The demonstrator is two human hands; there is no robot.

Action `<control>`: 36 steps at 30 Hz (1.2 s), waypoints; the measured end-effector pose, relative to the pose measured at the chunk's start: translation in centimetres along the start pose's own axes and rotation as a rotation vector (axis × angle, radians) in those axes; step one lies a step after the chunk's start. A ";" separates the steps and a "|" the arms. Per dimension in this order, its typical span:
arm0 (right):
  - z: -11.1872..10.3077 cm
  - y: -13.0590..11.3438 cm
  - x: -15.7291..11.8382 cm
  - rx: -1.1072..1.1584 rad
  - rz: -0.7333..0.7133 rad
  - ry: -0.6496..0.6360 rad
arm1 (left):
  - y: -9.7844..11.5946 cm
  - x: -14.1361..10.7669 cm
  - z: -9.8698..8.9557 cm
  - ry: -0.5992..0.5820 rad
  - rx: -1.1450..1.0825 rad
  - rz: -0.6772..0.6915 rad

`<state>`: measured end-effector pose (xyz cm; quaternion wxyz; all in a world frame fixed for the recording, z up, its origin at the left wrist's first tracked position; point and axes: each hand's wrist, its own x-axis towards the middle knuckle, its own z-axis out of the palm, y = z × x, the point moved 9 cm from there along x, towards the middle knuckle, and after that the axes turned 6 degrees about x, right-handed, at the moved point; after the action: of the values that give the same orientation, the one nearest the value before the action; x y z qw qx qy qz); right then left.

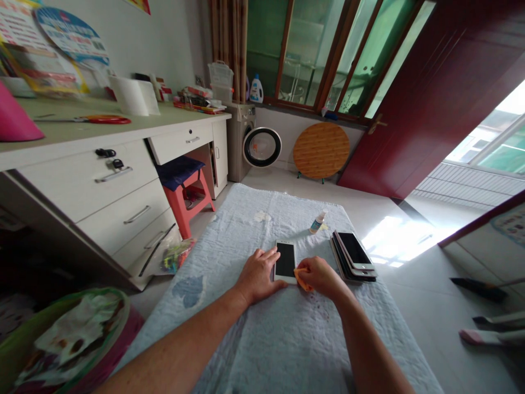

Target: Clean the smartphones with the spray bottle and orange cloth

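Note:
A white smartphone with a dark screen lies face up on the cloth-covered surface in front of me. My left hand steadies it, fingers over its left edge and thumb along its bottom edge. Pinched in my right hand is an orange cloth, pressed against the lower right edge of the phone. To the right sits a stack of phones, a white one on top. Behind it stands a small spray bottle, slightly tilted in view, with a blue label.
A pale blue quilted cover spreads under everything. At left are a white desk, a red stool and a waste bin. A washing machine with its door open and a round wooden tabletop are at the back.

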<state>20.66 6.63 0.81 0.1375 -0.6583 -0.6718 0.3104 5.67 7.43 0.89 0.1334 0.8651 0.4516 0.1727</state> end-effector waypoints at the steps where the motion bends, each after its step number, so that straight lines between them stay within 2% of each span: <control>1: -0.1 0.1 0.1 -0.011 0.012 0.034 | 0.0 0.0 0.0 -0.005 -0.002 0.004; 6: -0.8 0.3 1.1 -0.074 0.080 0.147 | -0.1 0.1 0.2 -0.006 -0.019 0.017; 11: -1.9 0.4 3.3 -0.132 0.091 0.241 | -0.2 0.1 0.1 0.008 -0.025 0.024; 16: -2.8 0.6 6.0 -0.129 0.106 0.299 | 0.0 0.1 -0.2 0.007 -0.044 0.037; 20: -2.7 0.8 6.9 -0.126 0.109 0.310 | 0.2 0.1 -0.4 0.018 -0.054 0.040; 25: -2.2 0.5 5.9 -0.115 0.061 0.254 | 0.1 0.0 -0.4 0.011 -0.040 0.023; 29: -1.5 0.1 4.1 -0.113 0.033 0.169 | 0.1 0.0 -0.3 0.006 -0.028 0.016; 33: -0.7 0.2 2.1 -0.008 0.046 0.075 | 0.0 0.0 -0.1 0.004 -0.020 0.015; 36: -0.4 0.1 0.9 0.015 0.032 0.050 | 0.0 0.0 -0.2 0.005 -0.012 0.007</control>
<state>20.84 7.57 0.84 0.1543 -0.6755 -0.6553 0.3007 5.60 7.43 1.03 0.1367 0.8656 0.4477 0.1779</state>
